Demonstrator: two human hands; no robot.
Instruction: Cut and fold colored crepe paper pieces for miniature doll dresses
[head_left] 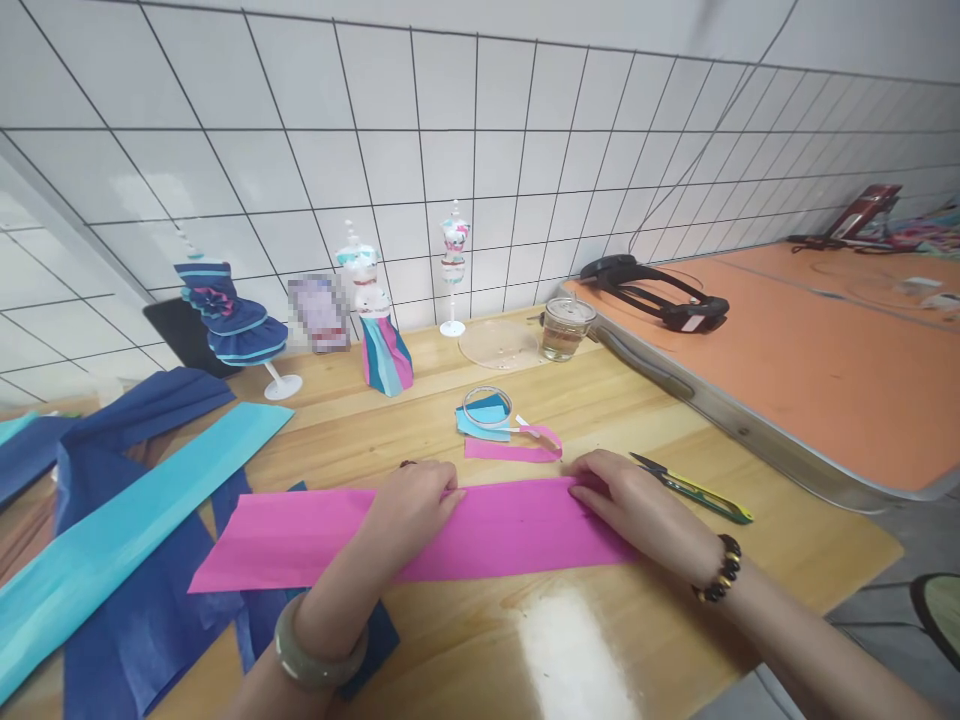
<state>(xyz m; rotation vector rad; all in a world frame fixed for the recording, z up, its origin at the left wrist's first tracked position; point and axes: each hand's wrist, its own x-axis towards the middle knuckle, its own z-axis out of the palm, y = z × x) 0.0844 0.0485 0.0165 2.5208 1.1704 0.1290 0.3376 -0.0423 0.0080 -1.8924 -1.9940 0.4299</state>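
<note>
Hands: left hand [411, 505], right hand [628, 505] fingers pressed flat on pink paper strip [510, 530] top edge | scissors [694, 488] just right

Wooden table [675, 560] carries pink paper [495, 530], blue sheets [150, 600], snips [694, 488], tape roll [487, 405].
</note>
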